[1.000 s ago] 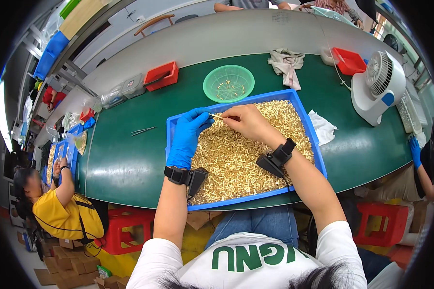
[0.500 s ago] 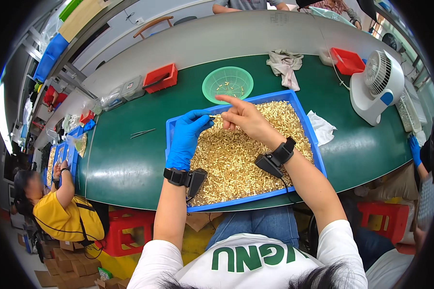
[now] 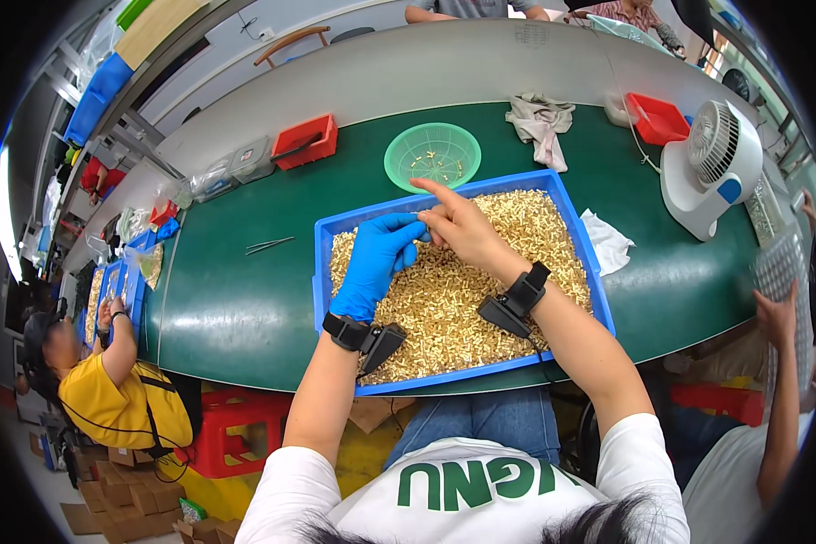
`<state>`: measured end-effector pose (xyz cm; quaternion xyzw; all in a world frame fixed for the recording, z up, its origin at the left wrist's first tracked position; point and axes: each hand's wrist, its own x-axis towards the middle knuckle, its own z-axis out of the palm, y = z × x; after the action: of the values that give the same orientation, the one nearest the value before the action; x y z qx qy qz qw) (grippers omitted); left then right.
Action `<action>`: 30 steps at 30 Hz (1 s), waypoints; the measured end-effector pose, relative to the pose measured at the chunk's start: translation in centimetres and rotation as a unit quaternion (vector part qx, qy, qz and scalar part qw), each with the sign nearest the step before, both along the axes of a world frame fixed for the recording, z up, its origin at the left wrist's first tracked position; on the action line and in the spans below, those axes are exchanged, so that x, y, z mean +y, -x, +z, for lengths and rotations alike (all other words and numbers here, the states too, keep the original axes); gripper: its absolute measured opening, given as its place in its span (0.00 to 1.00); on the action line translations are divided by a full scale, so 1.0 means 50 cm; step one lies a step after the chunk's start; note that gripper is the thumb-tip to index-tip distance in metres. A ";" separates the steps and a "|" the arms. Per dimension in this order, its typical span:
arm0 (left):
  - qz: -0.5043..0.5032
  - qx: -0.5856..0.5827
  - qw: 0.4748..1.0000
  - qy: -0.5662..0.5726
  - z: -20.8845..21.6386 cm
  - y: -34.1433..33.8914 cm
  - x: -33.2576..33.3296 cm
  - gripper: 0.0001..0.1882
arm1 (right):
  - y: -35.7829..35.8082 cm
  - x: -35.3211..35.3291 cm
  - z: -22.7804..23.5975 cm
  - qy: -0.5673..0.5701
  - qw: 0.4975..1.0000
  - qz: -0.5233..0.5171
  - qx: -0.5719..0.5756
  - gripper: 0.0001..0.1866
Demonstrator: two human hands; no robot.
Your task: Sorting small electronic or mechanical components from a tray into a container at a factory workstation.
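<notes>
The blue tray [image 3: 444, 378] lay slightly askew at the near edge of the green table [image 3: 236, 317] — most likely so that both arms could work over it comfortably. Small gold-coloured pieces [image 3: 480, 313] filled it. Over its far left part the gloved left hand [image 3: 383, 258] and the bare right hand [image 3: 470, 234] met at the fingertips, the right index finger [image 3: 437, 190] held out straight, perhaps to leave the meeting point clear. Whatever lay between the fingertips was hidden, so I could not tell whether either hand was clamped on a piece. Just beyond the tray stood a green basket [image 3: 460, 145] with a few pieces in it, seemingly placed within easy reach. Tweezers [image 3: 270, 245] lay left of the tray; a white fan [image 3: 712, 159] stood well to its right — probably to give the hands room.
</notes>
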<state>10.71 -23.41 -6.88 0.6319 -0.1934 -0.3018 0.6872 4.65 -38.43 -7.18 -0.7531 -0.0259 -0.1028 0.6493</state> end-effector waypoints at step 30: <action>-0.060 -0.495 0.825 -0.267 -0.045 -0.044 0.005 0.16 | -0.032 -0.095 0.003 -0.200 0.968 -0.120 -0.097 0.14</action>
<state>12.92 -23.14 -9.13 0.8422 -0.4572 -0.0295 0.2844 6.26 -43.16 -7.04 -0.5922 0.0231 -0.2557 0.7638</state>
